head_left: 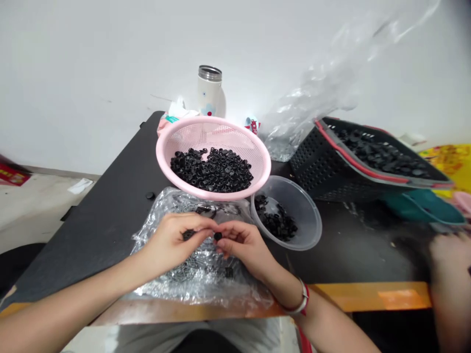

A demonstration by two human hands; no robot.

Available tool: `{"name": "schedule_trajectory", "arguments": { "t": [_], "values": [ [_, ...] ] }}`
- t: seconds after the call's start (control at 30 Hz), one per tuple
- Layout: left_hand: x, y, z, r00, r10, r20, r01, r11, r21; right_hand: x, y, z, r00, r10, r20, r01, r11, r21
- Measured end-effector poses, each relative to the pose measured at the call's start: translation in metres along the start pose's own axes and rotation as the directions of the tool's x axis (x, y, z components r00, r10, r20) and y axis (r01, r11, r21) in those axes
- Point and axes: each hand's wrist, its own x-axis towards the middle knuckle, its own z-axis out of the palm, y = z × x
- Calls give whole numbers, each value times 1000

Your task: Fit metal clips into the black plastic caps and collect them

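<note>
My two hands meet over a clear plastic bag [158, 287] that lies near the table's front edge with black and metallic-looking bits in it. Between the fingertips sits a small round black part [218, 236], pinched by my right hand [247, 245] with the left fingers touching it. Curled fingers of my left hand [180, 238] also hold some black pieces [188, 235]. Just beyond is a pink colander [211, 195] with many small black ring-like parts. A clear plastic bowl [313, 223] with black pieces stands beside my right hand.
A black basket [312, 166] with red-and-grey handles holds more black parts at the right. Behind the colander stands an uncapped white bottle [209, 90]. One black piece [150, 195] lies left on the dark table [110, 215]. Another person's blurred arm [451, 279] is at the right edge.
</note>
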Motion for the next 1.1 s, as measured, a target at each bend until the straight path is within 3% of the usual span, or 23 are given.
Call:
{"name": "schedule_trajectory", "arguments": {
  "t": [0.13,0.27,0.43,0.73,1.1],
  "values": [
    [-1,1,-1,989,-145,-35,142,986,-85,1,1,0,1000,9,22,-10,998,59],
    [-1,3,-1,995,-96,-31,87,973,-215,1,0,1,1000,4,19,-6,997,82],
    [0,3,2,997,-62,-36,51,966,-252,-2,-3,4,998,29,54,-34,995,96],
    [-2,4,3,993,79,-90,-89,989,-120,-5,-7,6,996,48,80,-57,992,113],
    [1,10,-7,992,85,97,-85,996,1,-1,-3,2,983,12,183,-27,996,82]
  ]
}}
